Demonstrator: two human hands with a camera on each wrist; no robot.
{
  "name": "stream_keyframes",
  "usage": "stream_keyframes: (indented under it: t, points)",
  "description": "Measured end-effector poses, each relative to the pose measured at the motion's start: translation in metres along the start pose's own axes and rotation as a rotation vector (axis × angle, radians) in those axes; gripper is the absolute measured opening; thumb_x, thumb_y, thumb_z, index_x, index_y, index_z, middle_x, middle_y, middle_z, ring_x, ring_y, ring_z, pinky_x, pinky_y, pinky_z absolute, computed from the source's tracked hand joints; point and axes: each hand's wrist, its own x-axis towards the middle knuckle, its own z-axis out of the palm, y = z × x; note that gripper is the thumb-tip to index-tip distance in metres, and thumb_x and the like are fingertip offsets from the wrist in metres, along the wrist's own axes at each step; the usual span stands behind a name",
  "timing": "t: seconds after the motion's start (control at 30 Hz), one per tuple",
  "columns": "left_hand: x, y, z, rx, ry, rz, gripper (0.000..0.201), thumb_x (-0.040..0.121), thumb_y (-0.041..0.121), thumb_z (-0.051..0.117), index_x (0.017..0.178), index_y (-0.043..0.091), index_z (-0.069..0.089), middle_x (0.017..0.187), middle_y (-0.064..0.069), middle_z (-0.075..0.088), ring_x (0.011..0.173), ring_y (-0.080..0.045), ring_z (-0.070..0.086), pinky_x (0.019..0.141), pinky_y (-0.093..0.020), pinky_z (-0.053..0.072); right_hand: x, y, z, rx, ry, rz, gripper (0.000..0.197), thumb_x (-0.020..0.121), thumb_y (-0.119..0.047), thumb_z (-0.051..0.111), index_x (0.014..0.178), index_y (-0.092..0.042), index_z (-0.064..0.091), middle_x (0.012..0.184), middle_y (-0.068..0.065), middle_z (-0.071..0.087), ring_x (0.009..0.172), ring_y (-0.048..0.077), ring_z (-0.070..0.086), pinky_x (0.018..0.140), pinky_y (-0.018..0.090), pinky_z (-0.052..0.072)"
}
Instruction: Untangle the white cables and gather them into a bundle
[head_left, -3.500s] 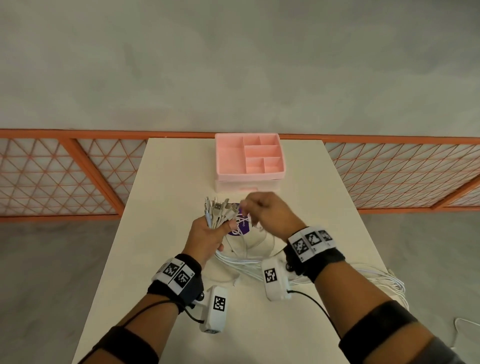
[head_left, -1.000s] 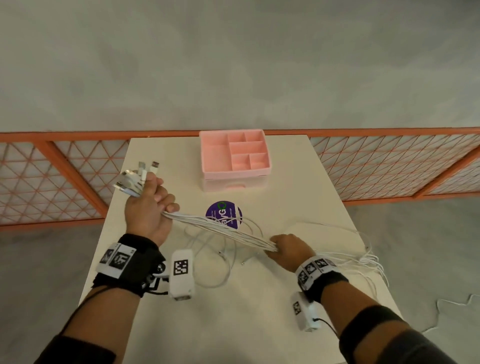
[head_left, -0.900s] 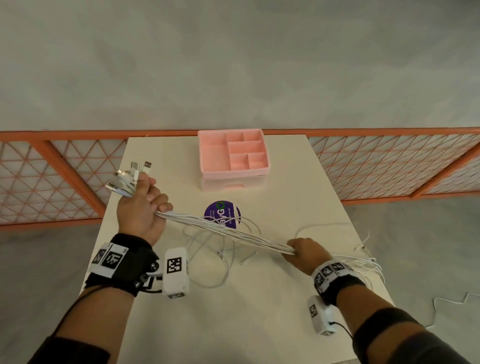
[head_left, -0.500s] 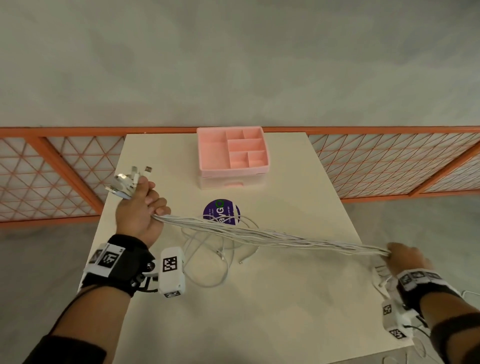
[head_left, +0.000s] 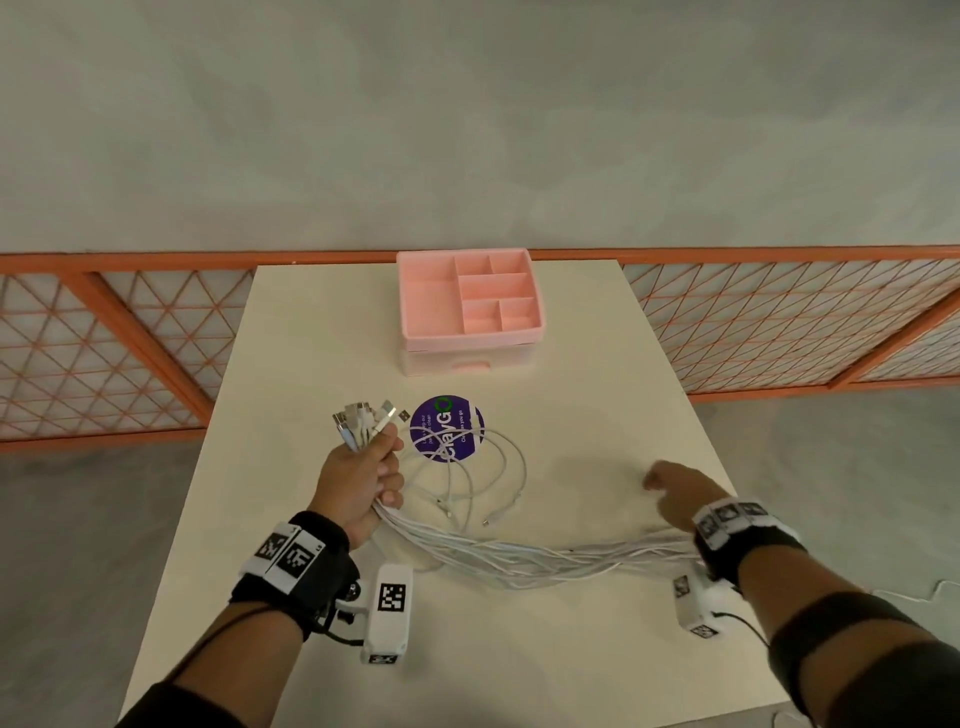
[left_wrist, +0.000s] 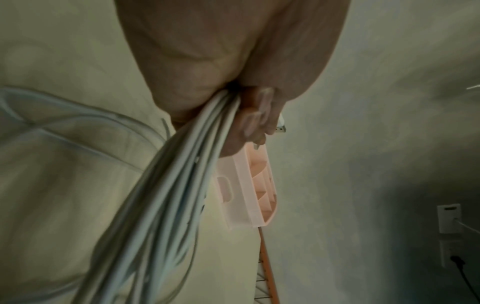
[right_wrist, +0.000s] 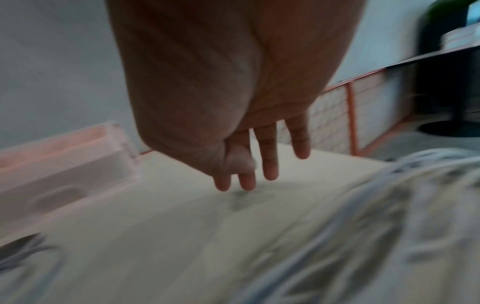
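Observation:
My left hand (head_left: 363, 480) grips a bunch of white cables (head_left: 519, 558) near their plug ends (head_left: 366, 418), which stick up out of the fist. From the fist the cables trail down and right across the table and pass under my right wrist. In the left wrist view the cables (left_wrist: 182, 174) run out of the curled fingers (left_wrist: 255, 121). My right hand (head_left: 675, 493) hovers open above the table at the right and holds nothing; its fingers (right_wrist: 270, 162) hang straight. A few loose cable loops (head_left: 488, 478) lie by the purple sticker.
A pink divided organiser box (head_left: 470, 306) stands at the far middle of the cream table (head_left: 597, 415). A round purple sticker (head_left: 447, 428) lies in front of it. Orange mesh fencing (head_left: 104, 353) runs behind the table. The table's right edge is close to my right hand.
My right hand has let go of the stretched cables and come back in over the table, open. The left hand moved right and nearer, and the cables now lie slack on the table.

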Motion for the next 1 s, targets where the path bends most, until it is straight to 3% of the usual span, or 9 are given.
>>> stream_keyframes:
  t: [0.2,0.37,0.47,0.57,0.63,0.7,0.8,0.9,1.0]
  points:
    - [-0.004,-0.007,-0.006,0.013,0.057,0.006,0.028,0.099,0.028,0.058,0.079,0.01,0.055,0.048,0.005,0.034,0.038,-0.007,0.027,0.038,-0.017,0.027,-0.004,-0.117,0.029,0.004,-0.009,-0.421,0.026,0.088,-0.012,0.055,0.108,-0.021,0.068,0.116,0.001,0.065,0.109,0.02,0.061,0.092,0.023,0.042]
    - [-0.01,-0.008,-0.009,0.031,0.066,0.022,0.026,0.099,0.027,0.059,0.081,0.009,0.055,0.049,0.005,0.034,0.039,-0.008,0.028,0.04,-0.018,0.026,-0.01,-0.148,0.068,-0.196,0.003,-0.493,0.024,0.089,-0.015,0.056,0.112,-0.02,0.061,0.119,0.003,0.053,0.11,0.026,0.054,0.093,0.037,0.048]
    - [-0.01,-0.009,-0.01,0.031,0.067,0.025,0.025,0.098,0.026,0.06,0.081,0.009,0.056,0.049,0.005,0.034,0.038,-0.008,0.028,0.039,-0.019,0.026,-0.012,-0.148,0.075,-0.291,0.027,-0.488,0.019,0.093,-0.019,0.051,0.107,-0.014,0.062,0.114,0.008,0.058,0.104,0.03,0.059,0.089,0.039,0.051]
    - [-0.009,-0.009,-0.011,0.043,0.066,0.034,0.026,0.097,0.027,0.062,0.081,0.008,0.056,0.049,0.004,0.034,0.039,-0.008,0.028,0.039,-0.019,0.026,-0.014,-0.151,0.055,0.026,0.043,-0.475,0.011,0.088,-0.019,0.058,0.09,-0.02,0.068,0.095,0.004,0.071,0.087,0.023,0.067,0.078,0.029,0.052]
    - [-0.008,-0.009,-0.01,0.065,0.062,0.042,0.026,0.097,0.028,0.063,0.081,0.008,0.057,0.05,0.004,0.034,0.04,-0.009,0.028,0.04,-0.02,0.028,-0.018,-0.16,0.033,0.325,0.126,-0.501,0.007,0.088,-0.017,0.065,0.083,-0.021,0.065,0.083,0.0,0.071,0.078,0.017,0.066,0.073,0.025,0.049]
    - [-0.007,-0.009,-0.006,0.09,0.059,0.046,0.026,0.096,0.029,0.064,0.081,0.009,0.057,0.051,0.004,0.034,0.041,-0.009,0.028,0.041,-0.02,0.029,-0.03,-0.176,0.013,0.582,0.194,-0.541,0.01,0.088,-0.016,0.068,0.082,-0.018,0.06,0.076,0.004,0.067,0.07,0.014,0.06,0.068,0.023,0.048]
    - [-0.007,-0.009,0.0,0.098,0.053,0.056,0.024,0.095,0.027,0.065,0.081,0.011,0.054,0.052,0.004,0.032,0.042,-0.009,0.027,0.042,-0.021,0.029,-0.054,-0.207,-0.005,0.975,0.156,-0.612,0.007,0.093,-0.011,0.062,0.089,-0.01,0.057,0.062,0.01,0.058,0.053,0.016,0.053,0.054,0.023,0.048]
    - [-0.007,-0.007,0.006,0.084,0.03,0.065,0.024,0.094,0.025,0.067,0.079,0.016,0.05,0.054,0.004,0.029,0.043,-0.01,0.025,0.042,-0.022,0.028,-0.072,-0.233,-0.002,1.06,0.157,-0.635,0.011,0.095,-0.017,0.062,0.091,-0.007,0.059,0.054,0.002,0.055,0.044,0.013,0.048,0.047,0.023,0.042]
    - [-0.01,-0.003,0.01,0.084,-0.022,0.062,0.024,0.095,0.031,0.065,0.08,0.015,0.053,0.057,0.003,0.026,0.044,-0.01,0.025,0.042,-0.023,0.031,-0.076,-0.25,0.014,1.014,0.175,-0.615,0.011,0.093,-0.025,0.065,0.089,-0.014,0.061,0.057,-0.004,0.059,0.048,0.012,0.051,0.052,0.026,0.044]
